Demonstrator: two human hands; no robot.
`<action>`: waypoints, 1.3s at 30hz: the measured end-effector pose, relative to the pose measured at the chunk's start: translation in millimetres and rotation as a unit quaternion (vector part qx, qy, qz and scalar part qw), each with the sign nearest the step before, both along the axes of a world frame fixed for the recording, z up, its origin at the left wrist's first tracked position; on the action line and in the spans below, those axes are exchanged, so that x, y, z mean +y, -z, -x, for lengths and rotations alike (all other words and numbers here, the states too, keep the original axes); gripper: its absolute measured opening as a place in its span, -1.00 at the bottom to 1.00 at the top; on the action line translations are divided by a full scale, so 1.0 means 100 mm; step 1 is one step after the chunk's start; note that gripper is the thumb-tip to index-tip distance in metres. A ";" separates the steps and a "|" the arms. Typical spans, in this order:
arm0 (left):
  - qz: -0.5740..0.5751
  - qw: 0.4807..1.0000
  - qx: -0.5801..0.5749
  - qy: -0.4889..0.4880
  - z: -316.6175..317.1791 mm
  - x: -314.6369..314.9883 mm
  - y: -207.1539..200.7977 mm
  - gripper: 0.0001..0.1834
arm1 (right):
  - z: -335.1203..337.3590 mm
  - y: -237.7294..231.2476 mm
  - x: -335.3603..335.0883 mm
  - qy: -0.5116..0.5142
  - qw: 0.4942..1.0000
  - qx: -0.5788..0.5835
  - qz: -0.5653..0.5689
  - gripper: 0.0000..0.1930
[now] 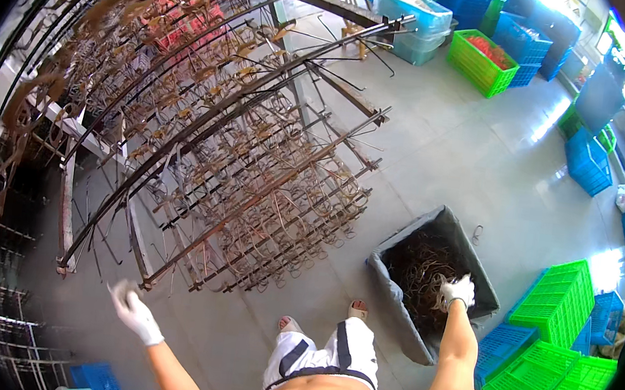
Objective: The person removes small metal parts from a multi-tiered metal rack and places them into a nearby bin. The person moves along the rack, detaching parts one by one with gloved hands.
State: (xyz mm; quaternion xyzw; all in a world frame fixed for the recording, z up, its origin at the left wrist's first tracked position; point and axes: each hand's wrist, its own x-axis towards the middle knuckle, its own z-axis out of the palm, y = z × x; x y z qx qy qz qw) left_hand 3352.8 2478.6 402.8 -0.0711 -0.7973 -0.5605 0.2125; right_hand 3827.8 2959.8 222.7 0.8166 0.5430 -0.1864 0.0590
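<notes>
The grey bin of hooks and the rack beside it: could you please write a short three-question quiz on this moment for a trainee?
1. True or false: the right hand is down in the grey bin, on the brown wire hooks.
2. Which is nearest the left hand? A) the green crates B) the rusty hanging rack C) the clear lidded tub
3. Fill in: both hands wear ____ gloves.

Key: 1 true; 2 B; 3 white. The left hand is raised, open and empty, just below the rack's lower edge. Whether the right hand's fingers have closed on hooks cannot be told.
</notes>
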 end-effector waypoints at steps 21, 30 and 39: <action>0.277 0.871 -0.115 0.389 0.60 0.52 2.51 -0.44 | 3.20 0.14 0.31 -0.400 0.776 0.373 -0.315 -0.42; 0.343 0.848 0.178 0.364 0.71 0.60 2.67 -0.78 | 3.10 0.44 0.16 -0.379 0.755 0.459 -0.277 -0.35; 0.395 0.818 0.158 0.387 0.81 0.51 2.64 -0.61 | 3.20 0.48 0.21 -0.435 0.725 0.414 -0.336 -0.38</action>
